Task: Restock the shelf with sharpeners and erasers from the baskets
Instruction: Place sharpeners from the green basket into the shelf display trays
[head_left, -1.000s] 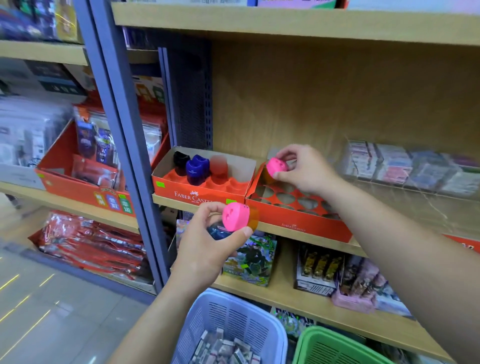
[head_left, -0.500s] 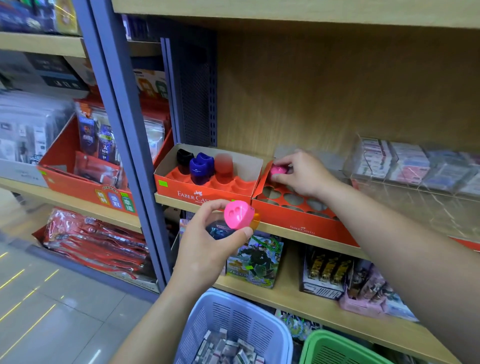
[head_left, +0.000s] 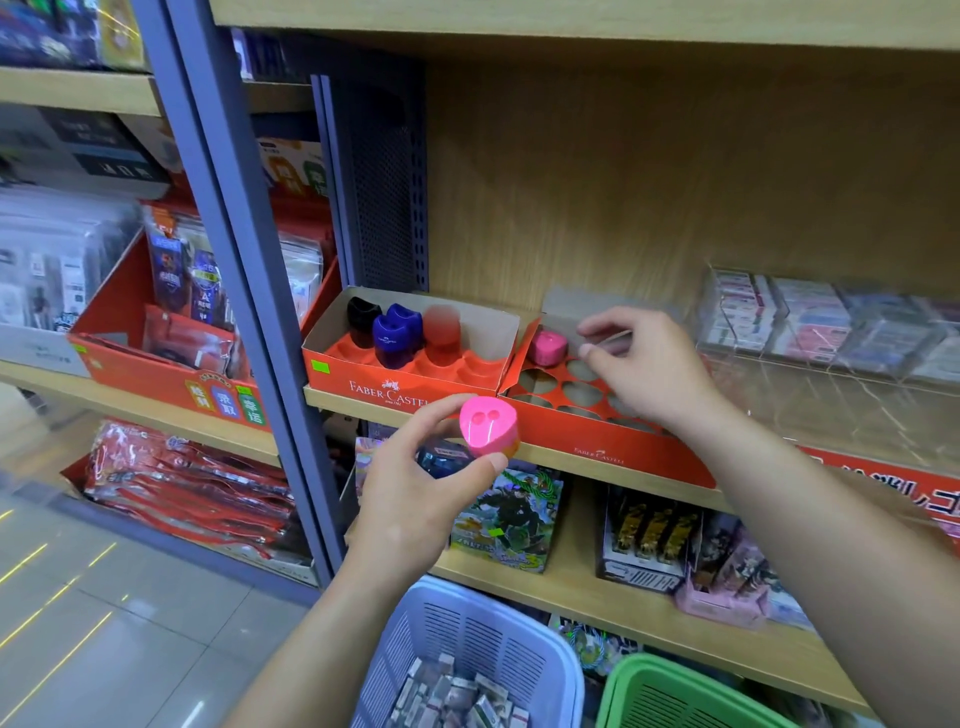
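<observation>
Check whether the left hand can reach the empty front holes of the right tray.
Probably yes: the left hand, holding a pink sharpener, sits just before that tray; the right hand hovers farther back.

A single wide-angle camera worn on the person's head looks forward and down from near the front edge of the shelf (head_left: 623, 477).

The left hand (head_left: 415, 499) pinches a pink sharpener (head_left: 488, 426) in front of the right red tray (head_left: 623, 452). The right hand (head_left: 649, 364) hovers over that tray, fingers loose, just beside a second pink sharpener (head_left: 546, 347) seated in its back left corner.
</observation>
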